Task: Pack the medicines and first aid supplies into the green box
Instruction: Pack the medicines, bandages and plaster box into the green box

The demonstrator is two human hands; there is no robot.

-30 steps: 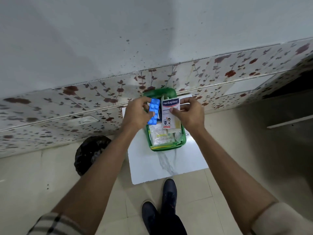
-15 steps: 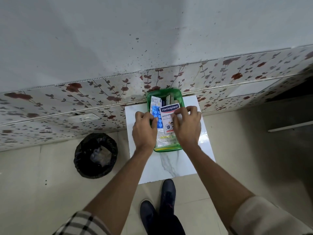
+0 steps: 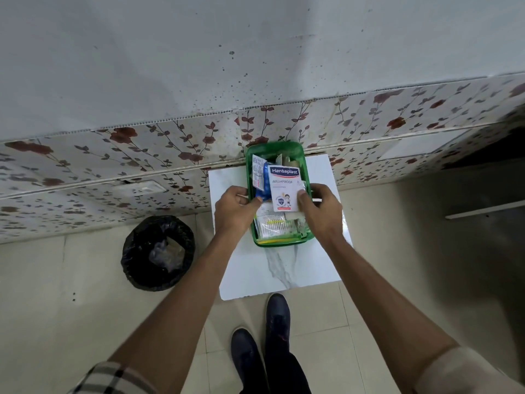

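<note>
Two hands in the green box (image 3: 306, 234)

Left hand (image 3: 234, 211) pinches a blue blister pack (image 3: 264, 182), right hand (image 3: 321, 213) grips the Hansaplast packet (image 3: 284, 189), both inside the glossy plastic box. It sits on a white marbled counter (image 3: 284, 268) against a floral-tiled wall (image 3: 142, 155); black bin (image 3: 157, 253) on the floor.

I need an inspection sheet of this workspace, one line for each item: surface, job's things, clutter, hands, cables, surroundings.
Surface: white marbled table, bare in front of the box.
Job's things: green box open, nearly full; Hansaplast pack on top, blue blister at its left.
Clutter: nothing seen.
Hands: left hand pinches the blister; right hand grips the pack's right edge.
Cables: nothing seen.
Surroundings: black bin on the floor at left; floral wall behind.
</note>
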